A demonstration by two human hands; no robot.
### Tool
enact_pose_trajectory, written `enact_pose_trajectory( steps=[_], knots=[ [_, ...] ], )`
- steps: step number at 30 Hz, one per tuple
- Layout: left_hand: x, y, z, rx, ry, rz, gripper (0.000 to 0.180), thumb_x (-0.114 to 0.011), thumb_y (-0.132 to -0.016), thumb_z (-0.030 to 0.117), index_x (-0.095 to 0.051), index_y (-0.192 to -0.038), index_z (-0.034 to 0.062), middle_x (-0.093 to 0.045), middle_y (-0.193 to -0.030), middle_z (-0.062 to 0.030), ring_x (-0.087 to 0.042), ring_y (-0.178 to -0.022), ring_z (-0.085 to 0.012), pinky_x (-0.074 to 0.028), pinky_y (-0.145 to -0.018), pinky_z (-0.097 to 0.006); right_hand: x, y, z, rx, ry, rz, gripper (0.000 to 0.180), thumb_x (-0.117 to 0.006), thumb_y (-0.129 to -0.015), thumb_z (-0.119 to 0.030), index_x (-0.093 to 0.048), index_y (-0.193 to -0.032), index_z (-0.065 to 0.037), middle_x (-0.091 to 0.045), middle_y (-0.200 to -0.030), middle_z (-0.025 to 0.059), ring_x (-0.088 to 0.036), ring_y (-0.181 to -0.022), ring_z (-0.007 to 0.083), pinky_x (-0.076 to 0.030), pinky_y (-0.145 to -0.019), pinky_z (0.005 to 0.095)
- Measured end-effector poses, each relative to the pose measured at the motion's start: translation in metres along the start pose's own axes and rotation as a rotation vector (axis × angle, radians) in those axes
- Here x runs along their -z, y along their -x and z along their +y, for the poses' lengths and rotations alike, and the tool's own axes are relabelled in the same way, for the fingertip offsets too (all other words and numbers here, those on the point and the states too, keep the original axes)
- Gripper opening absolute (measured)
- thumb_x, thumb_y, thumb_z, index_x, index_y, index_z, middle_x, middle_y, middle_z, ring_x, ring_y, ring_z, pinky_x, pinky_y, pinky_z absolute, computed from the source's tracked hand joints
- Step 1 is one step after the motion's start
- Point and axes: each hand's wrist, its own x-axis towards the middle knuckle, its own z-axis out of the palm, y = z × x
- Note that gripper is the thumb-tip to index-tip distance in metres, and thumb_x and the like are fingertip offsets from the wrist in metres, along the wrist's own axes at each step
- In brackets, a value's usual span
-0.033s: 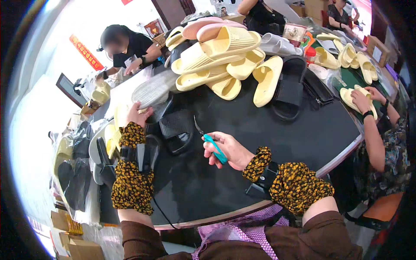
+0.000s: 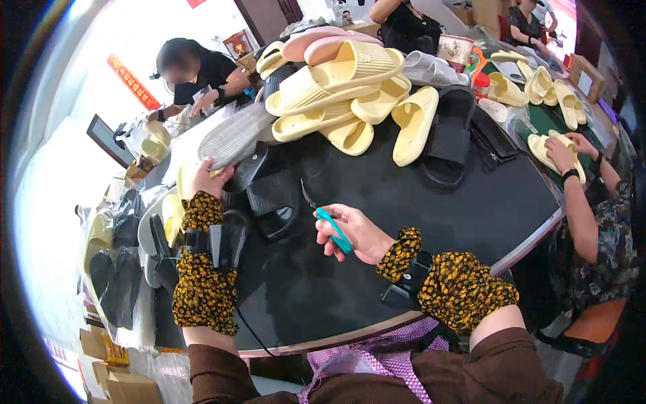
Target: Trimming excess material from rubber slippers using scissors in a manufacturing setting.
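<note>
My left hand (image 2: 207,179) is closed on the near end of a grey ribbed slipper (image 2: 235,138) and holds it tilted over the left side of the table. Just right of that hand, black slippers (image 2: 272,198) lie on the tabletop, partly covered by the grey one and my arm. My right hand (image 2: 350,234) is wrapped round small snips (image 2: 332,227) with teal handles and a thin, curved metal tip. The tip points away from me above the dark table (image 2: 397,262), touching nothing.
A heap of cream slippers (image 2: 323,94) topped with pink ones (image 2: 336,42) stands at the far middle. Black slippers (image 2: 451,141) lie right of it. Bagged slippers (image 2: 121,262) crowd the left edge. Co-workers sit across and at right, one handling cream slippers (image 2: 548,151).
My left hand and the grey slipper have shifted slightly left and toward me, showing more of a black slipper beside them. My right hand and the snips have stayed put.
</note>
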Motion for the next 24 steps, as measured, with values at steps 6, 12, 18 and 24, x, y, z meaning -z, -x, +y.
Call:
enact_pose_trajectory(
  steps=[6,12,18,24],
  knots=[
    [-0.029,0.026,0.053,0.273,0.477,0.323,0.031,-0.053,-0.088,0.009,-0.039,-0.111,-0.0056,-0.046,-0.111,-0.0203,-0.055,-0.092,-0.0422,-0.053,-0.078,-0.051,0.015,0.001,-0.002,0.006,0.017,0.023,0.038,-0.061,-0.085,-0.023,-0.047,-0.114,-0.002,-0.058,-0.079,0.0064,-0.059,-0.056,0.011,-0.045,-0.041,0.022],
    [-0.021,0.032,0.052,0.351,0.61,0.374,0.022,-0.049,-0.09,0.009,-0.046,-0.107,-0.0046,-0.049,-0.112,-0.0196,-0.052,-0.099,-0.0413,-0.051,-0.08,-0.055,0.012,-0.001,0.001,0.012,0.029,0.02,0.04,-0.061,-0.085,-0.023,-0.046,-0.115,-0.002,-0.058,-0.08,0.0066,-0.059,-0.057,0.0108,-0.046,-0.042,0.0216],
    [-0.029,0.019,0.058,0.28,0.733,0.357,0.024,-0.048,-0.09,0.008,-0.045,-0.11,-0.0046,-0.049,-0.114,-0.0204,-0.05,-0.102,-0.0403,-0.048,-0.085,-0.054,0.012,-0.001,0.003,0.004,0.046,0.016,0.041,-0.062,-0.084,-0.024,-0.046,-0.116,-0.002,-0.058,-0.079,0.0061,-0.059,-0.057,0.0099,-0.046,-0.043,0.0212],
    [-0.022,0.01,0.068,0.148,0.691,0.291,0.025,-0.05,-0.088,0.005,-0.042,-0.109,-0.0068,-0.045,-0.116,-0.0197,-0.05,-0.101,-0.0427,-0.05,-0.082,-0.056,0.011,0.0,0.0,-0.015,0.049,0.015,0.043,-0.064,-0.084,-0.024,-0.046,-0.116,-0.002,-0.058,-0.078,0.0053,-0.059,-0.057,0.01,-0.045,-0.042,0.0217]
  ],
)
